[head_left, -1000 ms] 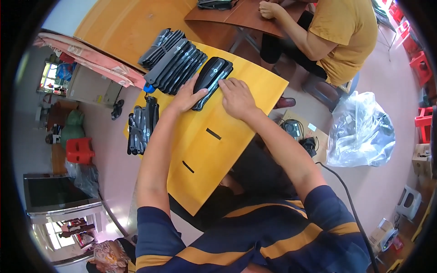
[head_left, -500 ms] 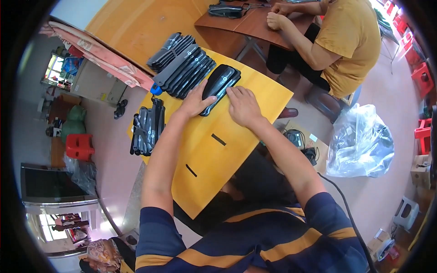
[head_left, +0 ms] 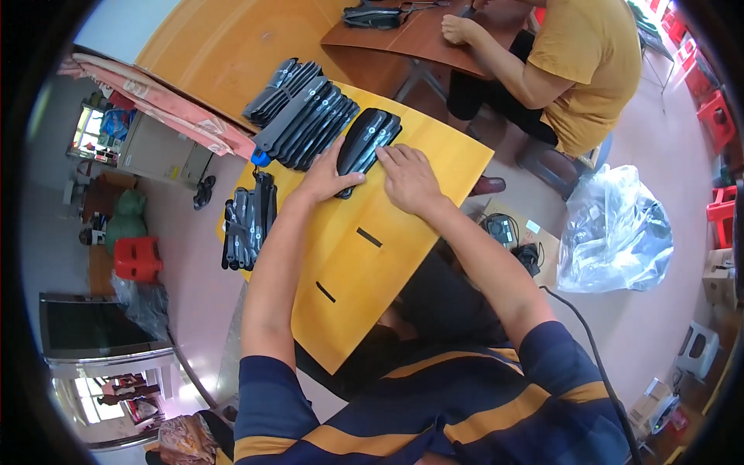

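On the yellow tabletop lies a small stack of flat, elongated black pieces with rounded ends and small light markings; I cannot tell what they are. My left hand grips its left side and near end, thumb apart from the fingers. The fingers of my right hand stretch out against the stack's right edge, its thumb hidden. Just left of my left hand, a larger row of similar black pieces overlaps on the table, with a banded bundle behind it. Another bundle lies beside my left forearm.
Two black strips mark the yellow table. A blue-capped thing sits at its left edge. Across from me, a person in a yellow shirt sits at a brown table. A clear plastic bag stands on the floor at right.
My hands stay at the same stack, its pieces slightly more fanned at the top. The whole view has shifted a little. The other person's hands have moved farther apart.
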